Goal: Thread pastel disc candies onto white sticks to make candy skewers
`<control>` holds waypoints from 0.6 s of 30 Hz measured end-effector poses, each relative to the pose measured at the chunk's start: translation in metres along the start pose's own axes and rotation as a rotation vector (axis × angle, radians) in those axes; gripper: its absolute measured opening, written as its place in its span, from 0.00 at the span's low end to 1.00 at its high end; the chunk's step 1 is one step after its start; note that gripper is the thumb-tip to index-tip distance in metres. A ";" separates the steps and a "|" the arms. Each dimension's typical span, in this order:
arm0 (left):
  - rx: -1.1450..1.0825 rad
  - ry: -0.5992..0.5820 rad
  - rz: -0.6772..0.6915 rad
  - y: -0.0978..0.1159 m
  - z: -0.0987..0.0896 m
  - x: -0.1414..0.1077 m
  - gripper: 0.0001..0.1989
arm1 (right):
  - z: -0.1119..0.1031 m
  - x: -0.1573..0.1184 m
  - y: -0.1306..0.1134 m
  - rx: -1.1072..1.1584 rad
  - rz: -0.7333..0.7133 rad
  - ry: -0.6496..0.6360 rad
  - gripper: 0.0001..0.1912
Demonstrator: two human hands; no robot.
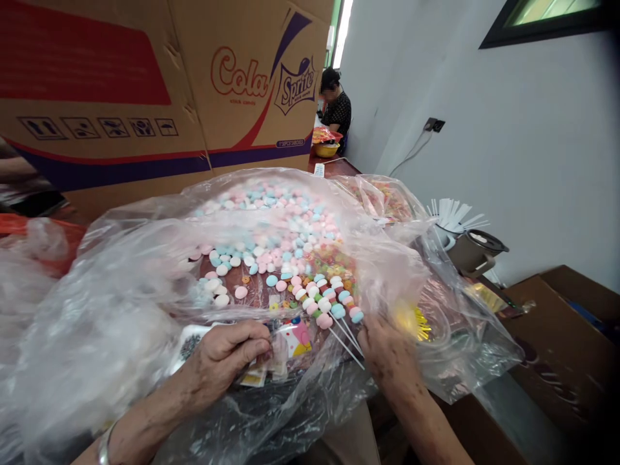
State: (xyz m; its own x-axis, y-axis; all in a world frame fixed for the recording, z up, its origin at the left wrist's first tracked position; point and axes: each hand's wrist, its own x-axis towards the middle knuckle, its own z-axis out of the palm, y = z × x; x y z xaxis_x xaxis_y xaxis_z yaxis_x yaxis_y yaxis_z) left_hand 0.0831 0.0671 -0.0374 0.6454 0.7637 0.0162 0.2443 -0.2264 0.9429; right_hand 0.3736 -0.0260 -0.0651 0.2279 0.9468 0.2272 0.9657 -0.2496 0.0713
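Three candy skewers (334, 310) fan up-left from right hand (387, 352), its grip pinching their white sticks. Left hand (223, 355) grip pinches printed wrapper (295, 339), just left of sticks, inside plastic bag (121, 303).

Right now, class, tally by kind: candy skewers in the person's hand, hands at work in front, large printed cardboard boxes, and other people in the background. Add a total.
Candy skewers, held in the right hand: 3
Hands, with the left hand: 2
Printed cardboard box: 1
Person in the background: 1
Total: 7
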 end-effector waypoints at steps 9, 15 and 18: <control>-0.089 0.037 0.000 -0.009 -0.015 -0.006 0.14 | -0.039 -0.006 0.018 0.541 -0.293 0.420 0.10; -0.130 -0.030 -0.002 -0.001 -0.019 -0.006 0.13 | -0.061 -0.007 0.008 0.598 -0.457 0.364 0.09; -0.102 -0.043 -0.021 -0.003 -0.021 -0.007 0.14 | -0.063 -0.004 0.007 0.590 -0.508 0.365 0.10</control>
State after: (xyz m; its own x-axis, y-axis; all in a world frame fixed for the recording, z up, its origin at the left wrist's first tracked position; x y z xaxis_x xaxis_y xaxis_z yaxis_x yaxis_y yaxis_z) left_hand 0.0631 0.0754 -0.0335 0.6719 0.7404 -0.0167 0.1853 -0.1462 0.9717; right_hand 0.3716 -0.0440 -0.0047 -0.2058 0.7650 0.6103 0.8693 0.4293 -0.2449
